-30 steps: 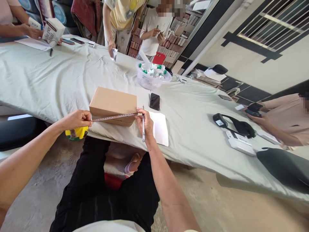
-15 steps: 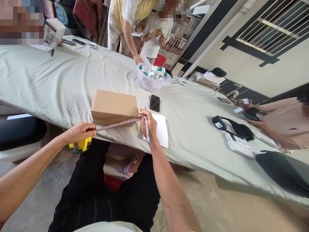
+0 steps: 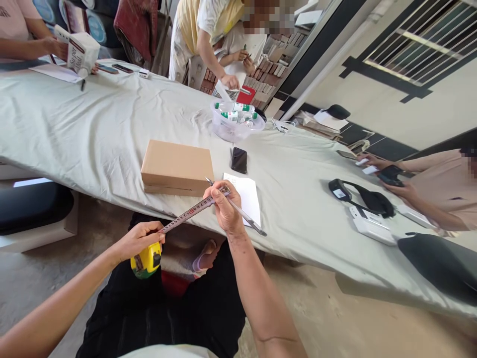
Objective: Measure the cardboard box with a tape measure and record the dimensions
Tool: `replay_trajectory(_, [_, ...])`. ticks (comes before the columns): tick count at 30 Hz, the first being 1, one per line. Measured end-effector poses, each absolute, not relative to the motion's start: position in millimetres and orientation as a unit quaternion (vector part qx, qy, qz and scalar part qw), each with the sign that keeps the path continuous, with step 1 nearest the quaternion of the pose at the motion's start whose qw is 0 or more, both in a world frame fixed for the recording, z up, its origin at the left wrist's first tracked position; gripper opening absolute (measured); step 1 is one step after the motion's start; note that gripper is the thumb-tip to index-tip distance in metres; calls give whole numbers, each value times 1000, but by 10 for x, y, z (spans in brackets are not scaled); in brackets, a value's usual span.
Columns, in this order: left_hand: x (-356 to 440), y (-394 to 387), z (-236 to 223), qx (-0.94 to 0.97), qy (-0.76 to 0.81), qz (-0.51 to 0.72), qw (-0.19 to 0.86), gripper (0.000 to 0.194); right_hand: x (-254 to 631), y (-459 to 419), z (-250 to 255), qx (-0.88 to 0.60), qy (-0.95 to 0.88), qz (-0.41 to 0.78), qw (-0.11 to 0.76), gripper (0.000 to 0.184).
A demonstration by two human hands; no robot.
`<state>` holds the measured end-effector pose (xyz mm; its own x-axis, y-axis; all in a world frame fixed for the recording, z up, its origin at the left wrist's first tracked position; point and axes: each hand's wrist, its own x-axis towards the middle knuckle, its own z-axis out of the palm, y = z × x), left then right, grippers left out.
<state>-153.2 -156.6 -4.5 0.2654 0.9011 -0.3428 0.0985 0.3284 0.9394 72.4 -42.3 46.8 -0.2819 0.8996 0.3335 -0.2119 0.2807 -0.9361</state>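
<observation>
pale green cloth covers the tabletop, whose near edge slants down toward the right. close to that edge lies a brown cardboard box, beyond the left hand and just ahead and left of the right hand; whether the right hand touches it i cannot tell. a translucent basin holding bottles stands toward the far edge. white paper lies by the near edge, right of the box and partly hidden by the right hand. the left hand, outside the near edge, is closed, pinching the printed blade with the yellow tape measure just below it. the right hand is closed too, gripping the blade's far end. a black phone lies beyond the paper. a slim pen slants through the right hand's grip.
</observation>
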Motion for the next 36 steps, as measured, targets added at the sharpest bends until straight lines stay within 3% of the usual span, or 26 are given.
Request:
replay_trajectory(13, [-1418, -1807, -100, 542, 584, 386, 464, 18, 692, -421, 751, -363, -572, 480, 557, 24])
replay_trajectory(16, [-1387, -1826, -63, 555, 598, 393, 424, 23, 723, -358, 740, -344, -583, 494, 545, 29])
replay_trajectory(20, [-1398, -1846, -50, 542, 614, 401, 411, 31, 846, -165, 645, -311, -585, 487, 570, 49])
replay_trajectory(24, [-1522, -1848, -45, 514, 613, 426, 423, 35, 972, 37, 470, -382, -621, 398, 557, 41])
replay_trajectory(27, [-1722, -1782, 43, 542, 621, 387, 413, 37, 1014, 119, 315, -388, -657, 378, 524, 43])
replay_trajectory(30, [-2007, -1613, 233, 622, 634, 290, 356, 35, 1045, 138, 215, -392, -622, 403, 545, 41])
replay_trajectory(36, [-2455, -1146, 849, 662, 674, 196, 263, 30, 1088, 176, 346, -415, -597, 399, 559, 36])
